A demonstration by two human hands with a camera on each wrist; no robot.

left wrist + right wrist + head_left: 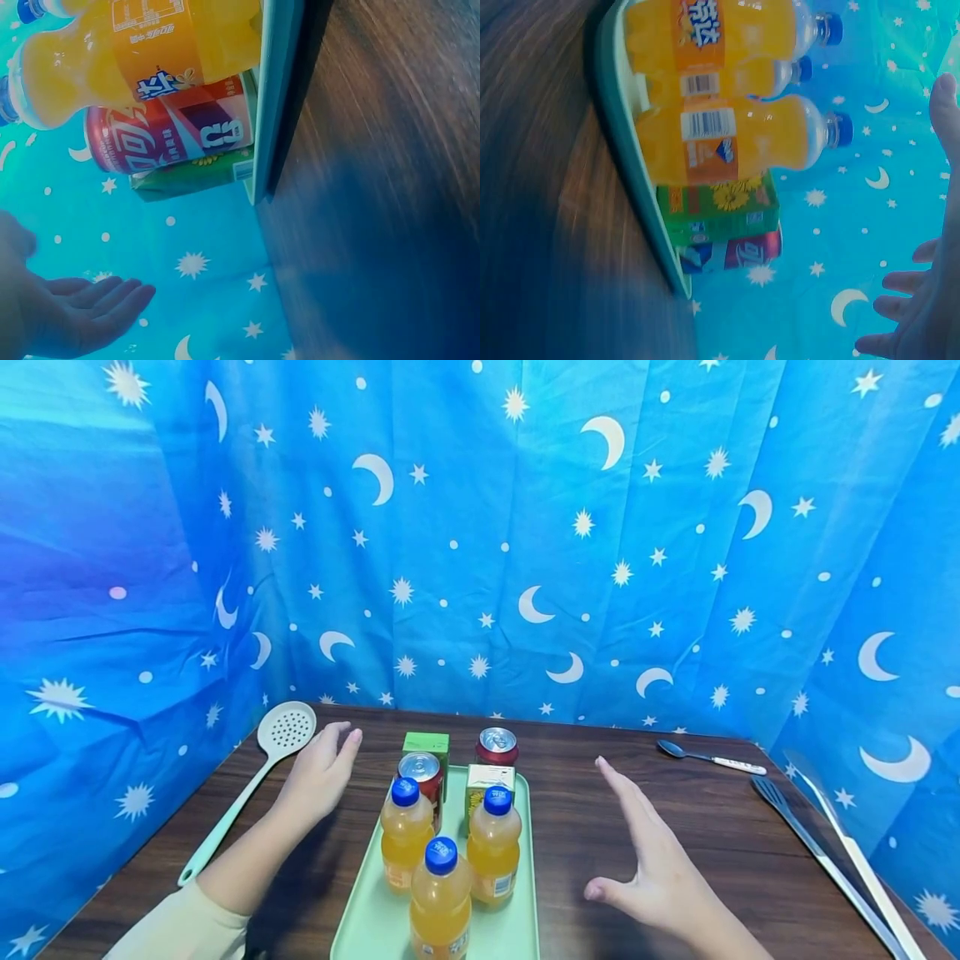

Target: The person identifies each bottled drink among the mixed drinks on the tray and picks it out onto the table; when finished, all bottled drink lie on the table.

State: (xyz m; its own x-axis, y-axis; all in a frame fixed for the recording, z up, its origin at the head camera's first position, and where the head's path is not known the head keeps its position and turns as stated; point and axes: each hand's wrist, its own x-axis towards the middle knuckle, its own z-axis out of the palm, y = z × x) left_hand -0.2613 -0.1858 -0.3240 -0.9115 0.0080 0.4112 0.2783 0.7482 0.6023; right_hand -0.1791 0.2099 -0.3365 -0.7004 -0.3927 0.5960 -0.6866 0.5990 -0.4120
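A light green tray holds several drinks: orange bottles with blue caps, the nearest one in front, two red cans and two green cartons. In the left wrist view a red can stands between a bottle and a carton. The right wrist view shows a yellow-flowered carton beside a bottle. My left hand is raised left of the tray, fingers relaxed, touching nothing. My right hand hovers right of the tray, thumb and fingers spread, holding nothing.
A pale green skimmer lies at the left on the dark wooden table. At the right are a small spoon, a slotted turner and another long utensil. A blue curtain with moons and stars surrounds the table.
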